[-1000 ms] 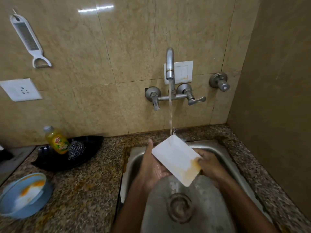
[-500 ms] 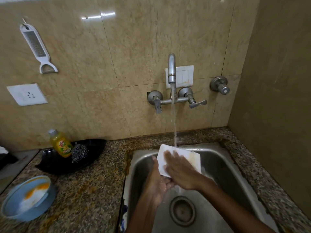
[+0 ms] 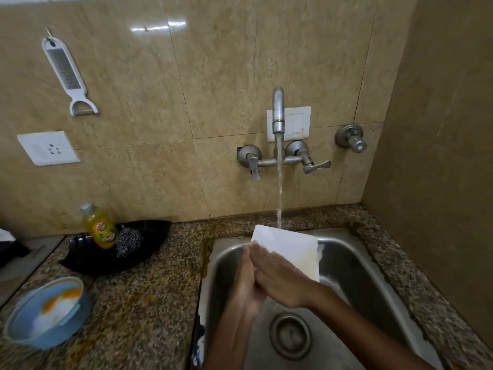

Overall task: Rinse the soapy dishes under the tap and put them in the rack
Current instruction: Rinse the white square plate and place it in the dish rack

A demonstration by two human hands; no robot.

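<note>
A white rectangular lid (image 3: pixel 290 247) is held over the steel sink (image 3: pixel 354 265), under the water stream from the wall tap (image 3: pixel 278 110). My left hand (image 3: pixel 246 279) supports it from below at its left edge; its fingers are mostly hidden. My right hand (image 3: pixel 280 273) lies flat on the lid's upper face with fingers straight. A blue bowl (image 3: pixel 32 335) with orange stains and white foam sits on the counter at the lower left. No rack is in view.
A black tray (image 3: pixel 149 244) on the granite counter (image 3: pixel 144 303) holds a yellow dish soap bottle (image 3: pixel 100 227) and a steel scrubber (image 3: pixel 128 240). A white grater (image 3: pixel 66 73) hangs on the tiled wall. The sink drain (image 3: pixel 290 335) lies below my hands.
My right hand left the lid's right edge and now rubs across its top face. The lid tipped flatter and moved back under the stream; its orange stain is no longer visible.
</note>
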